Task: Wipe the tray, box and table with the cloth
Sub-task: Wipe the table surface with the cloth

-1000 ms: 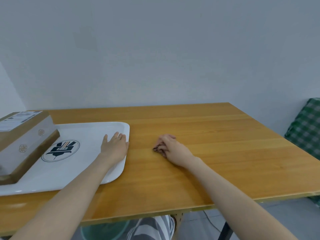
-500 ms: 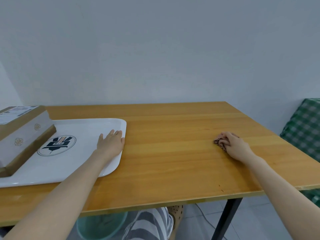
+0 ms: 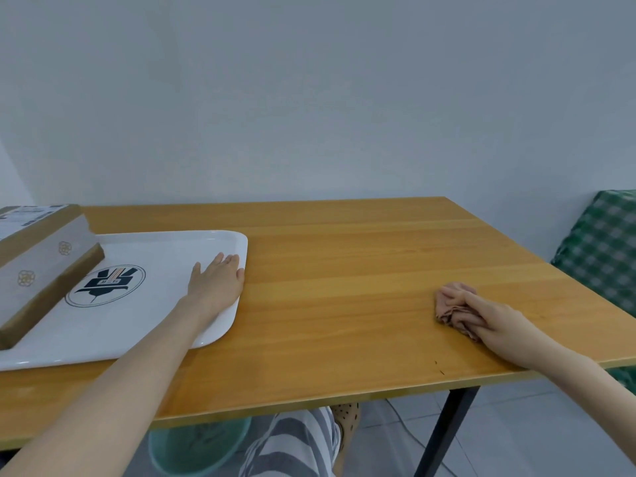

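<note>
Head view: crumpled pink cloth (image 3: 451, 304) on smooth wooden table (image 3: 344, 280).

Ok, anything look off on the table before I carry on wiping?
Nothing is spilled or damaged. The only oddity is a couple of small dark specks on the table near its front edge, close to the right hand gripping the cloth. The box sits on the tray; whether it is tilted I cannot tell.

Table (image 3: 344, 270): wood, smooth, low sheen, grain visible. Tray (image 3: 155, 328): white, looks plastic, glossy, smooth. Box (image 3: 44, 249): brown cardboard, matt; paper label (image 3: 24, 215) on top. Cloth (image 3: 451, 304): soft pinkish fabric, crumpled. Table leg (image 3: 444, 432): black, looks metal, matt.
</note>
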A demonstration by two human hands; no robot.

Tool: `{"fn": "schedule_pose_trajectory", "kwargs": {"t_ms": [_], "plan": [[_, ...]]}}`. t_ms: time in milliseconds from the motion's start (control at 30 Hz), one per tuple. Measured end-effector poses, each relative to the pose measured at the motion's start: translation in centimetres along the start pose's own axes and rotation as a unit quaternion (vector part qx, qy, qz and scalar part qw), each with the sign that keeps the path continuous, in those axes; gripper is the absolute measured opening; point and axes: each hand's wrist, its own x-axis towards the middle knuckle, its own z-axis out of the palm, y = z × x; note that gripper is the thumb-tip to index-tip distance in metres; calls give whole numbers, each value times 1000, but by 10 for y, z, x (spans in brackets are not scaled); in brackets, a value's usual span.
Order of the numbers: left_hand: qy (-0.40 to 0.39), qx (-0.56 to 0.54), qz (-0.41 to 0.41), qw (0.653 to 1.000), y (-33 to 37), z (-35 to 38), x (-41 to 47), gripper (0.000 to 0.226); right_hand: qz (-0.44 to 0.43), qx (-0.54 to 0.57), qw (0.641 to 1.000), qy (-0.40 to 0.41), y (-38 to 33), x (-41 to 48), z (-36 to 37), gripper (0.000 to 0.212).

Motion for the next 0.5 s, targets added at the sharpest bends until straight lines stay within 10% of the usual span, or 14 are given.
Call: {"fn": "schedule_pose_trajectory", "kwargs": {"t_ms": [500], "plan": [[3,-5,0,1000,1,2,0,50,47,-43,998,9,-20,108,7,42]]}}
